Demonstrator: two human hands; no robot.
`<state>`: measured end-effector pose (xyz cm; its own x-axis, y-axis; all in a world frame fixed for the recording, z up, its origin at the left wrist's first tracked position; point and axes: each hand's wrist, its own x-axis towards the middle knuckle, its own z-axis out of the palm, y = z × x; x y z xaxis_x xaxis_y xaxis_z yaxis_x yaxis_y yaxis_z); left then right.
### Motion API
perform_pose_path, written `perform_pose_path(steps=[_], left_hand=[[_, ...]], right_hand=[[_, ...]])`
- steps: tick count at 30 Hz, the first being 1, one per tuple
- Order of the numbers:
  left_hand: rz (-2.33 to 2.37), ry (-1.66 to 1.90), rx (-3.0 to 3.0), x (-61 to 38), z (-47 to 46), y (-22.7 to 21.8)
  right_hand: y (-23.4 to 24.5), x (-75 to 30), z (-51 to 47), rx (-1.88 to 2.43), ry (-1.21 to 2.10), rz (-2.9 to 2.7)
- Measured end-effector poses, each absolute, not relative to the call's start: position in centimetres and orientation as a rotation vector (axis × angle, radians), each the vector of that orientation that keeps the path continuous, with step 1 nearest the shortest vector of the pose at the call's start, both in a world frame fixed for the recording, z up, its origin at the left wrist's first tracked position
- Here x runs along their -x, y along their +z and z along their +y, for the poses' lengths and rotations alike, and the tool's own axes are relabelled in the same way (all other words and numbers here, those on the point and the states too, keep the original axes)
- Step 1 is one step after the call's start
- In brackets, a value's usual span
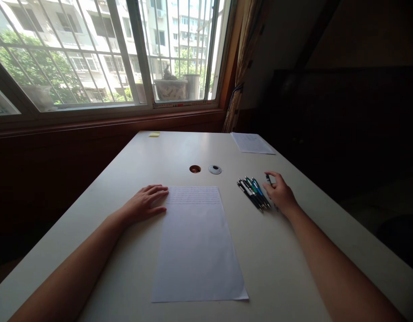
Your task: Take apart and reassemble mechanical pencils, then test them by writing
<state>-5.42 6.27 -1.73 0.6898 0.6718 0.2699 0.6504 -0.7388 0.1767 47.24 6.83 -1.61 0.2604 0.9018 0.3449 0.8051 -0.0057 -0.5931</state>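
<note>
A white sheet of paper [197,243] with faint lines of writing at its top lies lengthwise on the white table [287,264] in front of me. My left hand [146,203] rests flat beside the sheet's top left corner, fingers stretched out and touching its edge. To the right lies a row of several pens [252,193]. My right hand [279,193] sits at the right end of that row, fingers curled around a dark pen [268,179] whose tip sticks out past them.
A round cable hole [194,169] and its loose white cap [215,169] lie beyond the sheet. Another printed sheet [252,143] sits at the far right, a yellow sticky pad [154,134] at the far edge. A barred window [102,53] and curtain [243,67] stand behind.
</note>
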Motion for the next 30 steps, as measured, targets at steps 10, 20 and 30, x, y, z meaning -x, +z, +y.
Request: perform_pose_path(steps=[10, 20, 30], left_hand=[[1.091, 0.504, -2.818, 5.36, 6.29, -1.83], [1.105, 0.488, -2.826, 5.39, 6.33, -1.88], [1.095, 0.488, -2.819, 5.5, 6.35, -2.06]], right_hand=[[-1.69, -47.58, 7.0, 1.853, 0.192, -1.606], [-1.72, -46.94, 6.94, 1.825, 0.148, -1.563], [-1.84, -47.14, 6.95, 1.838, 0.112, -1.564]])
